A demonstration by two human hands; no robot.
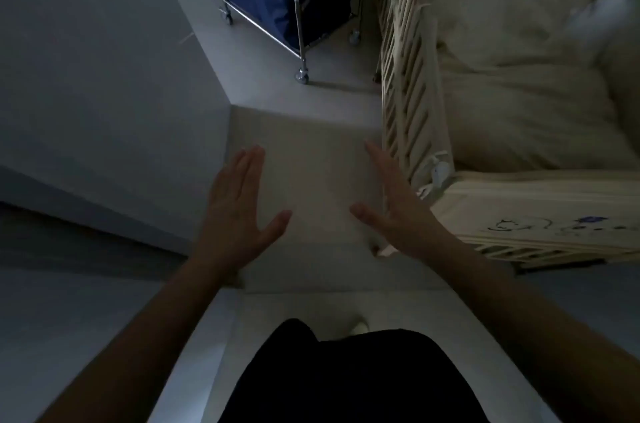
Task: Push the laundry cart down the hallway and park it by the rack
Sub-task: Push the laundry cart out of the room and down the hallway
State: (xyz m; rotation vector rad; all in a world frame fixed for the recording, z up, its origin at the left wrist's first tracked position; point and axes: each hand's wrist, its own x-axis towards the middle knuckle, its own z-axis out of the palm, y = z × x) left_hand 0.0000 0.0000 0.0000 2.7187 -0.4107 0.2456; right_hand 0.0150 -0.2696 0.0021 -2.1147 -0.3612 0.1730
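Note:
The laundry cart (277,0) stands at the top of the head view: a chrome frame on small castor wheels with a blue fabric bag and a dark compartment beside it. It sits well ahead of me on the pale floor. My left hand (239,204) and my right hand (394,204) are both held out flat in front of me, palms facing each other, fingers straight. Neither touches the cart or anything else. No rack can be made out in the dim light.
A cream wooden crib (408,76) with slatted sides and pale bedding (512,83) fills the right side, close to my right hand. A grey wall (104,59) with a corner bounds the left. The tiled floor (304,152) forms a narrow passage between them.

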